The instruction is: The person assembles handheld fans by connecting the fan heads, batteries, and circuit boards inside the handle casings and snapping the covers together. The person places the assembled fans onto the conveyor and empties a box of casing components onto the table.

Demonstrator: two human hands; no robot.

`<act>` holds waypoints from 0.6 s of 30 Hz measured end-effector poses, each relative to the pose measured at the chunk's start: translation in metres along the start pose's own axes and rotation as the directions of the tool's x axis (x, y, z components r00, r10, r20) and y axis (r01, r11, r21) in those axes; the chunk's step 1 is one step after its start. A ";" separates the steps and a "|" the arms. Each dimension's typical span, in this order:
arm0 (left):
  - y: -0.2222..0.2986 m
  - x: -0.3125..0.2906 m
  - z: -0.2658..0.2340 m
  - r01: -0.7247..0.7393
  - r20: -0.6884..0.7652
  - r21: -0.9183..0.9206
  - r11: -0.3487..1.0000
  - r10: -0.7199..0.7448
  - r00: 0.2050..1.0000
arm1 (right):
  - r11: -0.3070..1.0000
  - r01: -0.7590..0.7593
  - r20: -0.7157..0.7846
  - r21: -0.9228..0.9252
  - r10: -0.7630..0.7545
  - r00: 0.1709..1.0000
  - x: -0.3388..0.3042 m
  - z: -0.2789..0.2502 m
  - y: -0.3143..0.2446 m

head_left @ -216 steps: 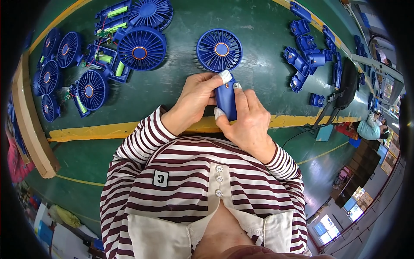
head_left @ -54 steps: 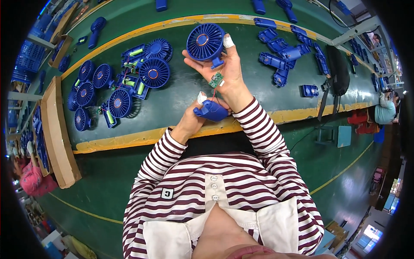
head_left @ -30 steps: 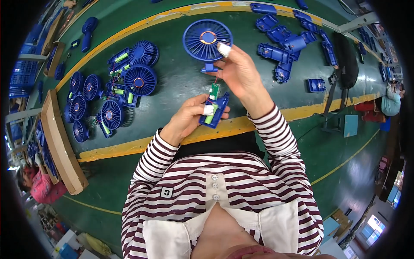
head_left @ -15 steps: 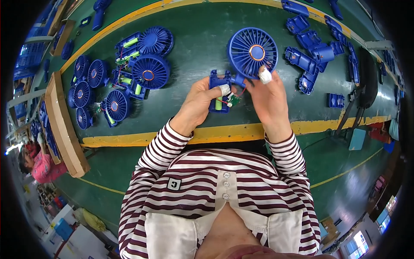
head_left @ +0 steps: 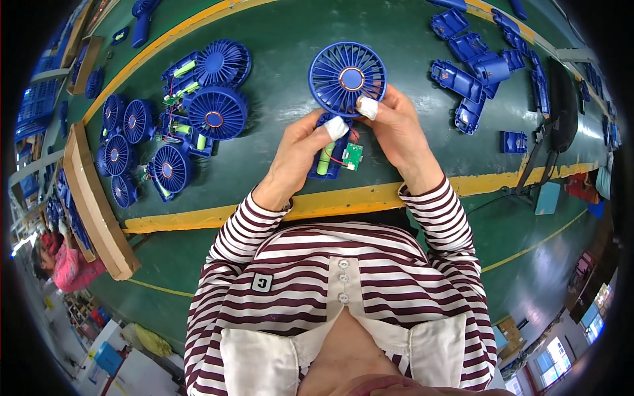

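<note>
My right hand [head_left: 399,132] grips the lower rim of a round blue fan head [head_left: 348,79], its wrapped thumb on the grille. My left hand [head_left: 298,153] is closed round a blue handle shell [head_left: 322,173], with a white-wrapped thumb over its top end. Fan head and shell now meet at the fan's neck; the thumb partly hides the joint, so I cannot tell whether it is seated. A green battery [head_left: 325,158] lies in the open shell. Beside it a small green circuit board [head_left: 352,156] dangles on red wires.
Several fan units with exposed batteries [head_left: 214,113] lie on the green table at left, by a cardboard tray [head_left: 99,204]. Loose blue handle shells [head_left: 457,79] are heaped at right, near a black object [head_left: 563,122]. A person in pink [head_left: 69,267] is at far left.
The fan head has moved left and come onto the top end of the handle shell. The shell has tilted, and the circuit board now hangs flat side up.
</note>
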State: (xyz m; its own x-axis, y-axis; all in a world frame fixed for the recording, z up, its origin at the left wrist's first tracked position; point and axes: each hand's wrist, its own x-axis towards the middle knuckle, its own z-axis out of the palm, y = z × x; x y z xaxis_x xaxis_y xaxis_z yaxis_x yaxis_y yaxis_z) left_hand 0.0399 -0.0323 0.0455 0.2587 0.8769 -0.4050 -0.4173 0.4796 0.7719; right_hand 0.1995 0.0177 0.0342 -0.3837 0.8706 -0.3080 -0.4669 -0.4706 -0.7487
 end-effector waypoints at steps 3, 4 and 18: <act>-0.007 0.005 0.000 -0.076 -0.057 0.210 0.975 0.090 0.994 | 1.000 -0.006 0.029 0.009 0.006 1.000 0.001 0.002 0.001; -0.011 0.007 -0.001 -0.127 -0.074 0.244 0.961 0.149 0.986 | 1.000 -0.007 0.028 0.005 0.007 1.000 0.001 0.003 0.000; 0.011 0.000 -0.013 -0.168 -0.258 -0.162 0.972 0.123 0.958 | -0.182 0.676 0.612 -0.714 -0.632 0.476 -0.020 0.022 0.017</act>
State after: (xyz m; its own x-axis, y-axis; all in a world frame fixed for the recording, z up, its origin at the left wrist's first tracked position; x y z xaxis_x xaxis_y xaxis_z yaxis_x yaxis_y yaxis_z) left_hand 0.0238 -0.0270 0.0477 -0.0282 0.9072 -0.4197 -0.5907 0.3236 0.7391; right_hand 0.1814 -0.0105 0.0410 -0.3747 0.6241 0.6857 0.3951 0.7765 -0.4909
